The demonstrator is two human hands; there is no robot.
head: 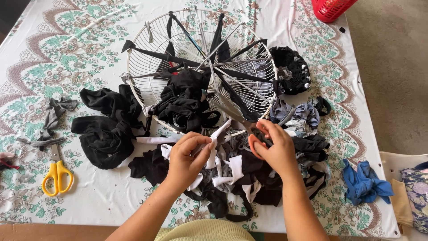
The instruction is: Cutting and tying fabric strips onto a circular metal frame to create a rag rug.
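My left hand (189, 156) pinches a white cloth strip (219, 134) that runs up toward the rim of a round white wire fan guard (133, 71). My right hand (277, 147) grips orange-handled scissors (252, 143), their blades (232, 114) pointing up-left over the guard's lower edge, close to the strip. Black cloth strips are tied across the guard like spokes, with a bunch of black fabric (185, 102) at its centre. Below both hands lies a heap of black and white fabric scraps (232, 178).
Yellow-handled scissors (57, 175) lie at the left on the floral tablecloth (67, 40). Black fabric piles (107, 129) sit left of the guard, grey scraps (53, 116) farther left. Blue cloth (365, 180) lies right, a black beaded piece (292, 69) upper right, a red basket (330, 8) at the top.
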